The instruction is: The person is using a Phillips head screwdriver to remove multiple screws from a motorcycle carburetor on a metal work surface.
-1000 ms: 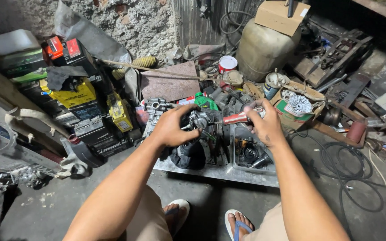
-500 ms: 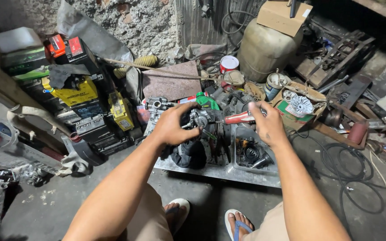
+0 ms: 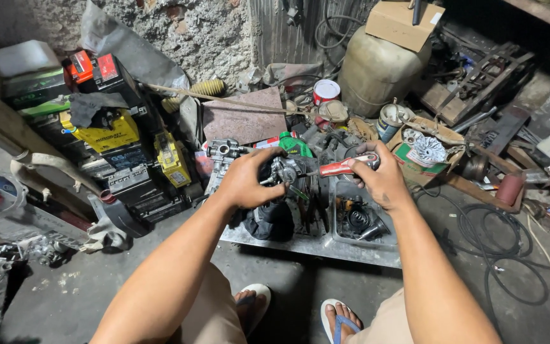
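Red plastic catches the eye first: the red-handled tool (image 3: pixel 344 167) sits at the centre of the frame, gripped in the right hand (image 3: pixel 382 181), whose fingers are curled shut around the handle, the shaft pointing left into the small metal engine part (image 3: pixel 286 171). The left hand (image 3: pixel 247 178) is closed over that part from the left, fingers wrapped across its top, holding it just above the metal tray (image 3: pixel 326 247) in the middle of the picture. Both forearms come up from the bottom edge and meet over the tray. Down in the tray, a dark rounded engine piece (image 3: pixel 268 220) lies under the left hand, and a clear plastic tub (image 3: pixel 361 220) of small black parts sits under the right hand. Just behind the hands, a green bottle cap (image 3: pixel 294 144) pokes up. To the left of the frame, a stack of batteries (image 3: pixel 106 137), black, yellow and red-topped, leans against the rough wall. At upper centre, a red and white can (image 3: pixel 326 92) stands beside a large pale jerrycan (image 3: pixel 377 67), which has a cardboard box (image 3: pixel 405 22) on top. At right, a black cable (image 3: pixel 510 248) coils on the concrete floor. At the bottom edge, two feet in sandals (image 3: pixel 338 315) show between the knees.
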